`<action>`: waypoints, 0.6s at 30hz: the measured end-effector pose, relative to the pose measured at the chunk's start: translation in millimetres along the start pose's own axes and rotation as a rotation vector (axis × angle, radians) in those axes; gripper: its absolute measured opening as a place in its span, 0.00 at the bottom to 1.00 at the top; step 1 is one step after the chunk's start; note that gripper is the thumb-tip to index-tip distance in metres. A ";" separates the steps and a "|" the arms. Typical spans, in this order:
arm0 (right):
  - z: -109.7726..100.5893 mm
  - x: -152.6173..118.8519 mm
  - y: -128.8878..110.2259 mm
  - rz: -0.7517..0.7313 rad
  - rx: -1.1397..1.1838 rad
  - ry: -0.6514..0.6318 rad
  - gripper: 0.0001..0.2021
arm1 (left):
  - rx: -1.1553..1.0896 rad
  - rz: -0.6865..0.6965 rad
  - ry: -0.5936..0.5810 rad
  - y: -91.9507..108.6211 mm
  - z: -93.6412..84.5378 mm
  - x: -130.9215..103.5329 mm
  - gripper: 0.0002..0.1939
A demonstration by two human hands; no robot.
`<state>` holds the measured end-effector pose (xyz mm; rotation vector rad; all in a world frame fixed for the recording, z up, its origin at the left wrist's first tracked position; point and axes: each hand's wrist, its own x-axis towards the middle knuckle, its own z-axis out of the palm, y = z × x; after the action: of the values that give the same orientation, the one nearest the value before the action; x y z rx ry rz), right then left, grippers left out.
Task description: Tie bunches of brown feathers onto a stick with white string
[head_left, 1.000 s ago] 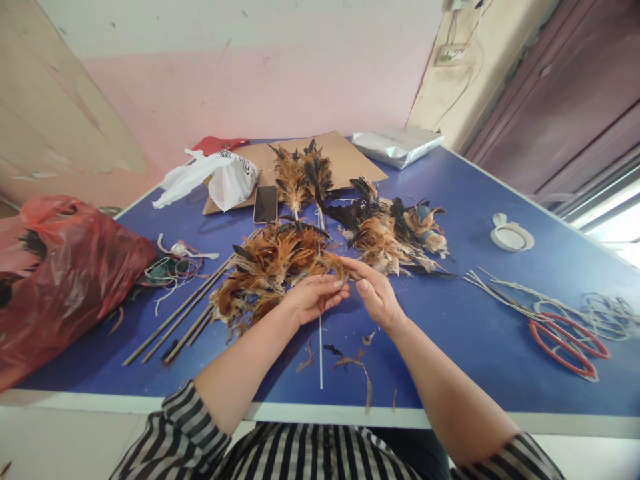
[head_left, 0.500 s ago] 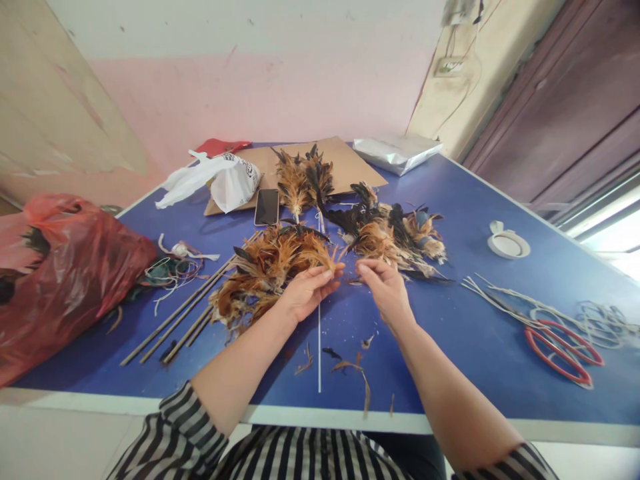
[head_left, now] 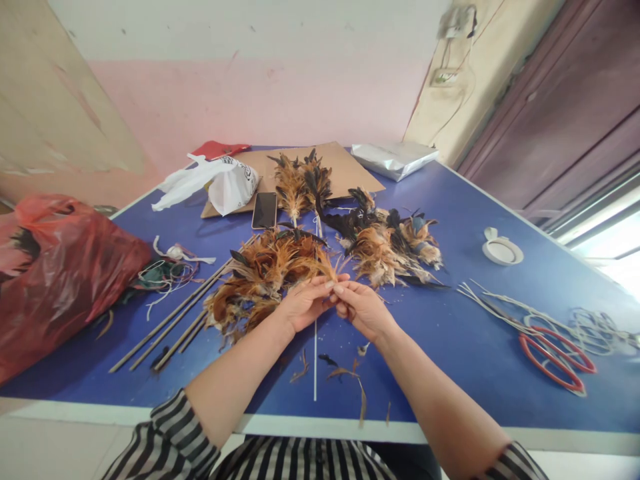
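Some light orange feathers (head_left: 329,266) stick up from my left hand (head_left: 310,300), which is closed on their lower ends. My right hand (head_left: 361,307) meets it at the fingertips, pinched at the base of the same feathers; what exactly sits between its fingers is hidden. Just beyond and to the left lies a heap of orange-brown feathers (head_left: 270,260). A second pile, black and tan feathers (head_left: 380,247), lies beyond my right hand. Loose feather scraps (head_left: 345,371) are scattered on the blue table (head_left: 430,373) below my hands.
Thin sticks (head_left: 165,327) and a red plastic bag (head_left: 70,273) are at left. A phone (head_left: 265,210), a white bag (head_left: 233,187) and feather bundles (head_left: 293,183) on cardboard (head_left: 350,170) lie at the back. Red-handled scissors (head_left: 553,360), string (head_left: 595,330) and a tape roll (head_left: 503,251) are at right.
My right hand has moved left, from apart to touching the left fingertips at the feathers. My left hand still holds the feathers. The view has shifted slightly.
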<state>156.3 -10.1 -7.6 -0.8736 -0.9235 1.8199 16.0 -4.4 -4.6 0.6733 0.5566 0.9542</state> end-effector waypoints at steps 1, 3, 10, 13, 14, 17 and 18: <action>-0.7 0.3 0.2 -0.003 0.009 0.005 0.10 | 0.000 0.001 -0.005 -0.2 -0.4 0.1 0.07; -2.2 1.1 0.7 -0.005 0.016 0.012 0.10 | 0.000 0.003 -0.010 -0.9 -1.0 0.5 0.05; -1.8 3.6 2.7 -0.094 -0.058 0.094 0.11 | 0.044 0.093 0.121 -6.2 5.8 0.4 0.09; 2.1 3.6 3.7 -0.166 -0.164 0.186 0.11 | 0.066 0.168 0.225 -11.1 11.0 0.4 0.11; 3.3 3.6 4.3 -0.198 -0.215 0.211 0.11 | 0.067 0.188 0.258 -12.7 12.3 0.6 0.11; 4.5 3.8 7.1 -0.288 -0.390 0.253 0.09 | 0.044 0.192 0.311 -15.3 14.2 1.0 0.10; 4.1 3.8 8.0 -0.301 -0.444 0.255 0.09 | 0.025 0.181 0.319 -15.0 14.0 1.1 0.09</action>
<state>148.3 -10.2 -13.3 -1.1383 -1.2392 1.2324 34.5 -13.3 -6.3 0.6038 0.7988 1.2375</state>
